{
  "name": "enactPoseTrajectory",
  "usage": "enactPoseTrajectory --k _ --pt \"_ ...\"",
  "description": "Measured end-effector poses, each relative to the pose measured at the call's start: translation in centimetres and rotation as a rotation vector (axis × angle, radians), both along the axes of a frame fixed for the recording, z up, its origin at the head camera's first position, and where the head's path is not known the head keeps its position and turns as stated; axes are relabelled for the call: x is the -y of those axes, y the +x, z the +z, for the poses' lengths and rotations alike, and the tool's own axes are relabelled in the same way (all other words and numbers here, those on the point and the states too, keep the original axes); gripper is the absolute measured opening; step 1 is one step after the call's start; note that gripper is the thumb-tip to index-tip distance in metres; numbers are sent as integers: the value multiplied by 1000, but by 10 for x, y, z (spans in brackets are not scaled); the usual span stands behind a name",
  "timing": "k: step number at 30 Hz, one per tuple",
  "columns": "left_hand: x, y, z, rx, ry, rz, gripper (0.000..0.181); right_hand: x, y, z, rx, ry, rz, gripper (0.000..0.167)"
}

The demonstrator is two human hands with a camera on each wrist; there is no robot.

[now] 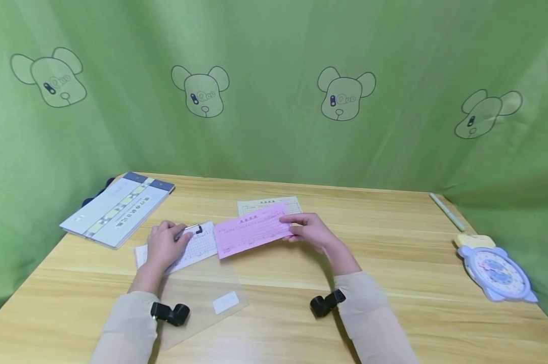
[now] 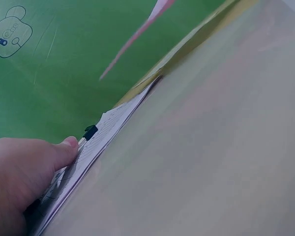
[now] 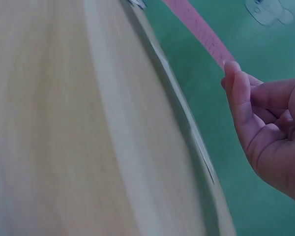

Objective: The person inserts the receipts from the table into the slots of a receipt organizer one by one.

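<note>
My right hand (image 1: 311,231) pinches the right end of a pink printed form slip (image 1: 251,230) between thumb and fingers, holding it raised and tilted; in the right wrist view the pink slip (image 3: 201,29) extends from the fingertips. My left hand (image 1: 165,245) rests on a white form pad (image 1: 201,247) with a gridded sheet. A pen (image 1: 193,230) with a dark end is held under its thumb, also visible in the left wrist view as a pen (image 2: 90,132) against the pad. Behind the pink slip lies a pale green form sheet (image 1: 271,203), partly covered.
A translucent folder (image 1: 196,313) with a white label lies beneath the pad. Far left is a grey-blue book (image 1: 119,210) with a dark object behind it. On the right are a pale stick-shaped item (image 1: 448,212), a yellowish block (image 1: 475,241) and a blue toy clock (image 1: 499,273).
</note>
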State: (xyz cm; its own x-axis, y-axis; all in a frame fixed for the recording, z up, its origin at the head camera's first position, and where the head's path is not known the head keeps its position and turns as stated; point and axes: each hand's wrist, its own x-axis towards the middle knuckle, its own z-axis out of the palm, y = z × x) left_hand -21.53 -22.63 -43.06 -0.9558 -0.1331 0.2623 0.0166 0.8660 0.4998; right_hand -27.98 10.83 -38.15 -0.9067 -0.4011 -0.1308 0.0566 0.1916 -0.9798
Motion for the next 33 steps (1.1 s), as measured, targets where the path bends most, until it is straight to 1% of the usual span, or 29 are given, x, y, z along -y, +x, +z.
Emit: enactPoseTrajectory --k 5,11,17,19,24,33 --pt "-1 -1 0 15 10 11 42 19 3 -3 15 34 41 32" --pt "-1 1 2 21 16 12 41 39 8 -6 9 75 89 31" --pt "-2 1 4 23 17 13 41 60 10 -10 -1 72 147 30" --pt "-2 1 5 18 15 11 41 66 11 -11 8 63 159 30" --pt "-2 2 5 9 13 12 41 82 14 -14 45 31 158 27" --pt "-2 2 5 1 10 18 40 105 24 -21 73 -9 128 22"
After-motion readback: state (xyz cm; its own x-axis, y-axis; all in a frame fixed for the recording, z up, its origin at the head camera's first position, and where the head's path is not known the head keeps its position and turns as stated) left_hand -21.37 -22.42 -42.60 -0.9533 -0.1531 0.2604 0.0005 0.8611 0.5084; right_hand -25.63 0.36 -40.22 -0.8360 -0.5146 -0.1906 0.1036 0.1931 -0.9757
